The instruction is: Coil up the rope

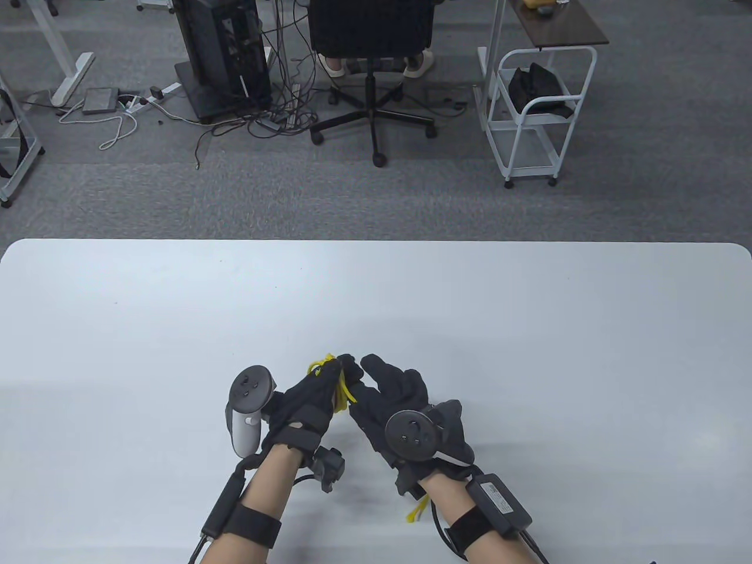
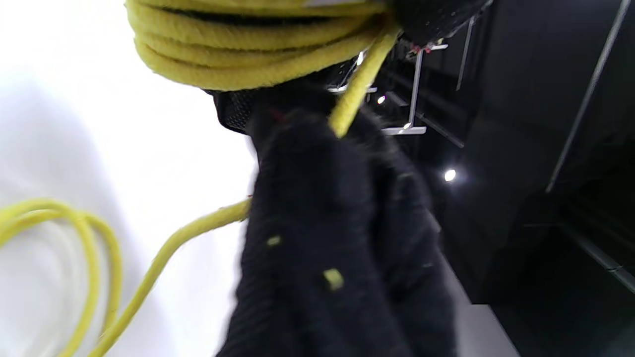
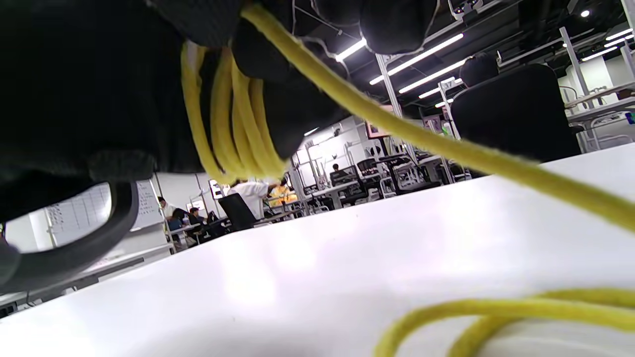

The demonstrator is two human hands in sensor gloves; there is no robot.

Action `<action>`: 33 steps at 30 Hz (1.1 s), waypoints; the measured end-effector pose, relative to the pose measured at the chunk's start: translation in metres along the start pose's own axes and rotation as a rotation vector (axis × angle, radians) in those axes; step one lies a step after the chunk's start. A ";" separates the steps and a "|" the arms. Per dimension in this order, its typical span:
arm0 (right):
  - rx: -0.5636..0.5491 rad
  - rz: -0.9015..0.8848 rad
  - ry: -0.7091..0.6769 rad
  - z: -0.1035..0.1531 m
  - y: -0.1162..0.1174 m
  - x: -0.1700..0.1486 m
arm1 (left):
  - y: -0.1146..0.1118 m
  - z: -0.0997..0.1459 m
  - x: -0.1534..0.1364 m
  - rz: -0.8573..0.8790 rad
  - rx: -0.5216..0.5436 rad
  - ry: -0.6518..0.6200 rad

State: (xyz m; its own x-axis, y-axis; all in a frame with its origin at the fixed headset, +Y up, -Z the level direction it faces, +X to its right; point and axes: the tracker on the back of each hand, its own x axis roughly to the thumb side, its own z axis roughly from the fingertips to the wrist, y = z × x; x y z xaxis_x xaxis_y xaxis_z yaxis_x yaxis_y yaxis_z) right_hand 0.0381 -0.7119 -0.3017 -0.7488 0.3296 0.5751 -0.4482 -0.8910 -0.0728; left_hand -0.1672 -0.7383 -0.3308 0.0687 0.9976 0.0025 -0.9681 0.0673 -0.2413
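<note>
The left hand (image 1: pixel 305 405) has its fingers (image 1: pixel 336 369) closed through a bundle of finished turns of the yellow rope (image 1: pixel 343 392), so they act as the former that fixes loop size. The right hand (image 1: pixel 399 405) pinches the running strand just beside it, apparently to feed the next turn. Unwound slack lies on the white bench (image 1: pixel 529 329), probably to run freely.

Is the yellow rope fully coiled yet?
Partly: several turns of the yellow rope sit bunched at the left hand; loose loops still lie on the white table.
</note>
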 end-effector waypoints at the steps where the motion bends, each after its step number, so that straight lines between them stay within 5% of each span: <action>1: 0.008 0.005 0.002 0.000 0.001 0.000 | 0.001 0.001 0.001 0.021 0.010 -0.022; 8: 0.117 0.025 0.018 -0.001 0.012 -0.002 | 0.004 0.003 0.003 0.192 0.012 -0.136; 16: 0.213 0.046 0.046 -0.003 0.019 -0.010 | -0.004 -0.001 0.003 0.400 -0.138 -0.193; 33: 0.108 0.130 0.158 -0.001 -0.002 -0.043 | -0.031 -0.009 0.005 0.141 -0.452 -0.104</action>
State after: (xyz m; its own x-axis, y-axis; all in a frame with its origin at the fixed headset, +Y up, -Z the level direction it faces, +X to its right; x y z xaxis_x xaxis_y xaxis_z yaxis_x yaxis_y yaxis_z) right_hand 0.0709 -0.7238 -0.3274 -0.8679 0.2466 0.4312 -0.2942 -0.9546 -0.0461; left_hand -0.1346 -0.7358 -0.3319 -0.1026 0.9943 0.0303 -0.7628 -0.0591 -0.6439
